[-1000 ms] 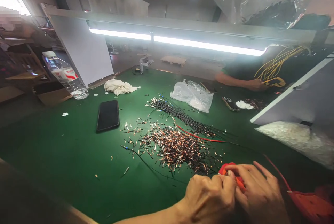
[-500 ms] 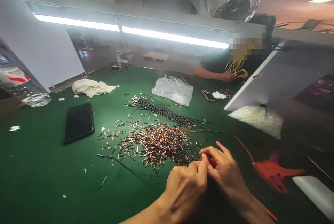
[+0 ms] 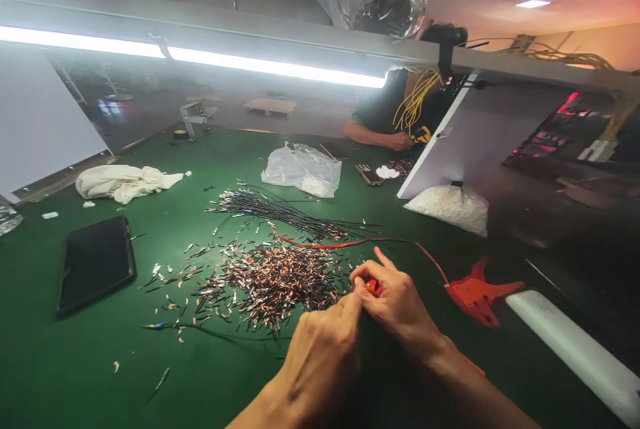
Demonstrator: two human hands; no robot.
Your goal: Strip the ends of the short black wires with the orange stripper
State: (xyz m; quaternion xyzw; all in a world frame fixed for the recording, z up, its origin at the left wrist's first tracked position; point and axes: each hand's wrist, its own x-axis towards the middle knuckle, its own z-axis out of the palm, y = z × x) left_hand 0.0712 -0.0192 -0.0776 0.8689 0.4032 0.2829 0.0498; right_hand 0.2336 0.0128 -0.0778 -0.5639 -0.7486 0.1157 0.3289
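Note:
My left hand (image 3: 325, 342) is closed in a pinch, knuckles up, at the near edge of a pile of copper and black wire clippings (image 3: 280, 279). A black wire (image 3: 220, 334) with a blue-banded end runs under its left side; the pinched part is hidden. My right hand (image 3: 395, 292) touches the left fingertips and is wrapped round a red tool (image 3: 374, 287), mostly covered by the fingers. Its index finger points up. Behind the pile lies a bundle of black wires (image 3: 290, 214) with stripped ends. A red wire (image 3: 325, 245) crosses in front of the bundle.
Right of my hands lie a red plier-like tool (image 3: 483, 292) and a white bar (image 3: 565, 342). A phone (image 3: 97, 265) and cream cloth (image 3: 125, 182) are at left. Behind are a plastic bag (image 3: 303, 170), a white-filled bag (image 3: 450, 207) by a panel, and another person's arm (image 3: 375, 137).
My view has swung to the right, so the table things sit farther left in the picture. Both hands stay together at the pile, and more of the red tool shows between the right fingers.

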